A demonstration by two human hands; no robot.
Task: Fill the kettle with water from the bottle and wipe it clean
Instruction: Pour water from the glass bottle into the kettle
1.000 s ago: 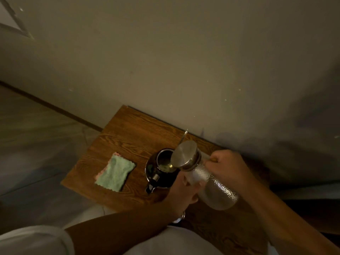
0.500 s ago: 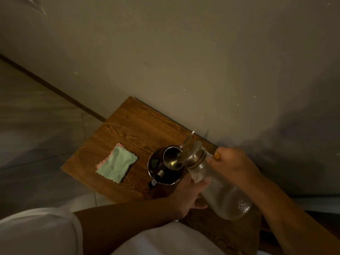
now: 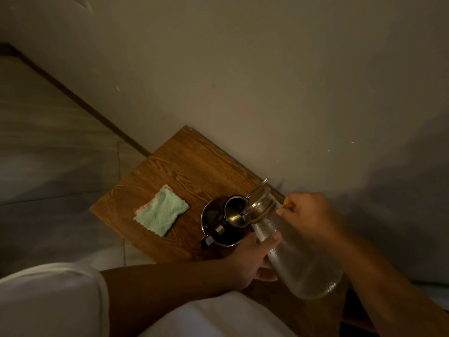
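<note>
A dark metal kettle with an open top stands on the wooden table. A clear glass bottle with a metal neck is tilted, its mouth over the kettle's opening. My left hand grips the bottle's body from below. My right hand holds the bottle near its neck from the right. A green cloth with a pink edge lies flat to the left of the kettle. Whether water flows is too dim to tell.
The table stands against a plain wall. The floor lies to the left beyond the table's edge. My white clothing fills the bottom left. The room is dim.
The bottle has tipped further, its base rising and its mouth lowering over the kettle's opening. Both hands have kept their hold. The camera has shifted.
</note>
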